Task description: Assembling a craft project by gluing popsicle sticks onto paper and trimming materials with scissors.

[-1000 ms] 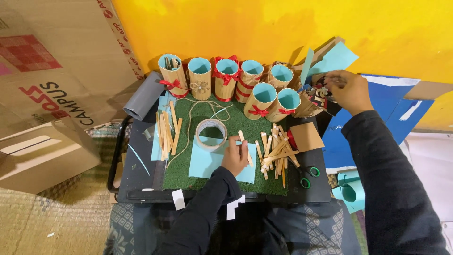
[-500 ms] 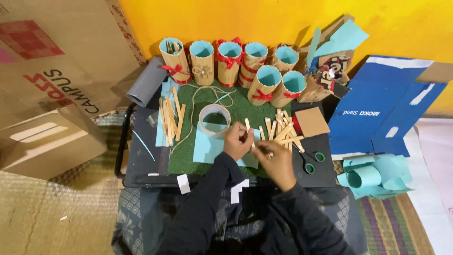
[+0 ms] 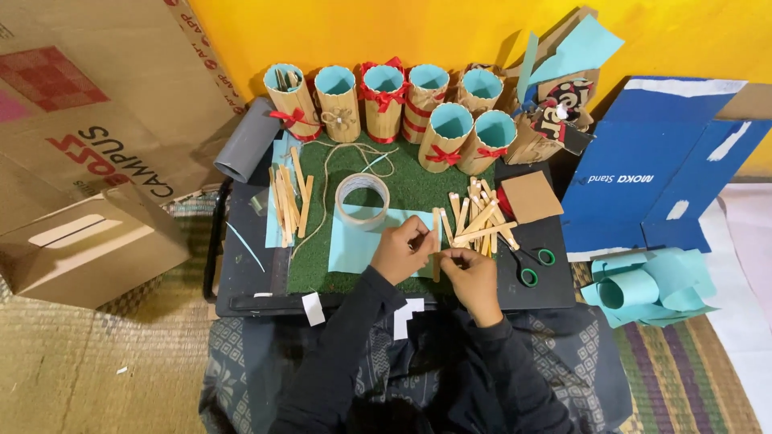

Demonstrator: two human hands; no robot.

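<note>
Stick [image 3: 437, 241] of pale wood stood upright in the picture between both hands, over the light blue paper sheet [image 3: 354, 241] on the green mat [image 3: 410, 185]. The left hand [image 3: 400, 254] was closed around its middle with pinching fingers, and the right hand [image 3: 473, 276] pinched its lower part, fingers curled. Just right of it lay a pile of similar sticks [image 3: 478, 221], and scissors with green handles [image 3: 531, 265] near the right hand. A tape roll [image 3: 362, 201] sat above the left hand. Farther away stood decorated tubes with red ribbons [image 3: 384, 100] in a row.
</note>
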